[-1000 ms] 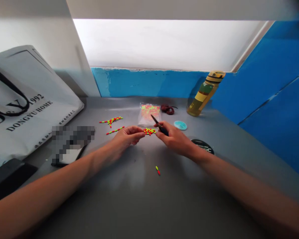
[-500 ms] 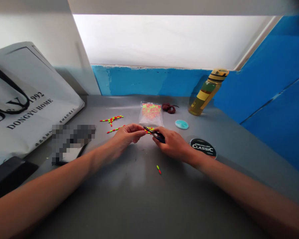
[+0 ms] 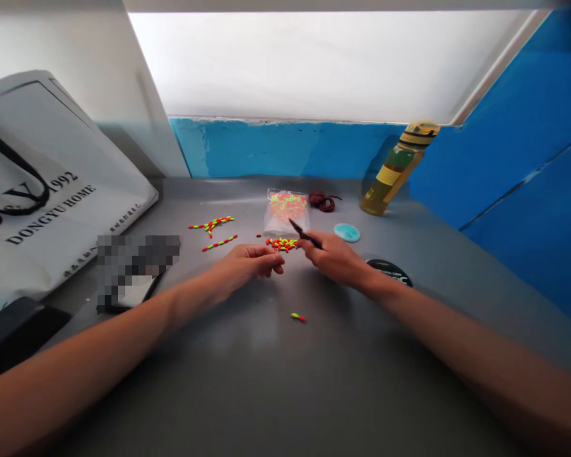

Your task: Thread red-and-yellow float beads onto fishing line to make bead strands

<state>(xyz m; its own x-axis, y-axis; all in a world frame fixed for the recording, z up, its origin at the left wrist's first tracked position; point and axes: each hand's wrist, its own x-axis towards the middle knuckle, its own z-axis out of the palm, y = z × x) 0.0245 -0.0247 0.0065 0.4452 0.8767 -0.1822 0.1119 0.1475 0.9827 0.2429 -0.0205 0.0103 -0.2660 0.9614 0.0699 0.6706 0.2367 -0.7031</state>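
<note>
My left hand (image 3: 257, 261) hovers over the table with thumb and fingers pinched together; what they hold is too small to make out. In my right hand (image 3: 335, 255) is a slim dark pointed tool (image 3: 301, 232), pliers or scissors, its tip aimed up and left, apart from my left fingers. Just beyond both hands lies a pile of red and yellow-green beads (image 3: 282, 244). A joined red and yellow-green bead pair (image 3: 298, 317) rests nearer to me. Left of the pile are a bead row (image 3: 219, 243) and a cluster of bead strips (image 3: 212, 225).
Behind the pile lies a clear bag of beads (image 3: 288, 212), beside dark red cord (image 3: 323, 201). Rightward are a light blue disc (image 3: 347, 232), a black round spool (image 3: 389, 271) and a yellow bottle (image 3: 394, 174). A white bag (image 3: 52, 165) and blurred dark object (image 3: 137, 273) stand left.
My right hand has drawn the tool away from my left fingertips, its tip now higher. My left hand moved slightly right and nearer me. The bead pair in front has turned sideways.
</note>
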